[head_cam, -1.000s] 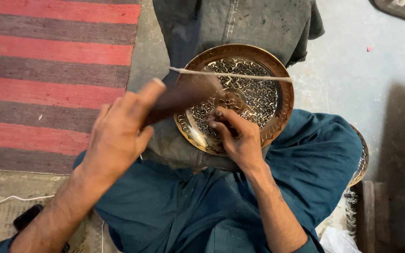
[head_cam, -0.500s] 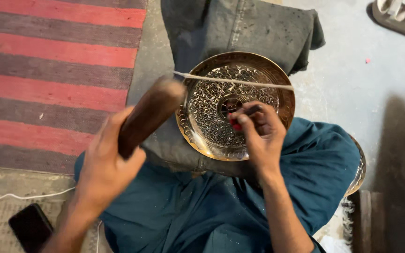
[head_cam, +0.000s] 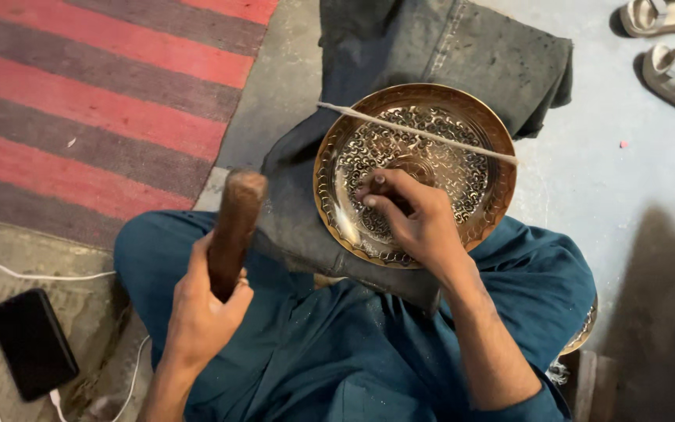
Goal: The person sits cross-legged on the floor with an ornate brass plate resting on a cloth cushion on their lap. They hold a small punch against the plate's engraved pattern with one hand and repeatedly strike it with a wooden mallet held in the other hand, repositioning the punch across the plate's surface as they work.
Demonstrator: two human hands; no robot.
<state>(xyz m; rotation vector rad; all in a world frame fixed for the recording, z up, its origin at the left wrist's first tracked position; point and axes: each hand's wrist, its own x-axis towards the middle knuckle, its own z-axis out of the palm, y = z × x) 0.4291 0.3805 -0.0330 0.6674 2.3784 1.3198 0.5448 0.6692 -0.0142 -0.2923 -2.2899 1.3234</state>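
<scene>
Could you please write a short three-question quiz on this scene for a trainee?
1. True or false: the left hand grips a brown wooden mallet held clear of the brass plate.
2. Where do the right hand fingers rest? A) on the phone B) on the patterned face of the plate C) on the sandals
3. Fill in: a thin pale ____ lies across the upper part of the plate.

Key: 1 true; 2 B; 3 stick.

striped rug (head_cam: 95, 101), black phone (head_cam: 33, 342), sandals (head_cam: 669, 39)
</scene>
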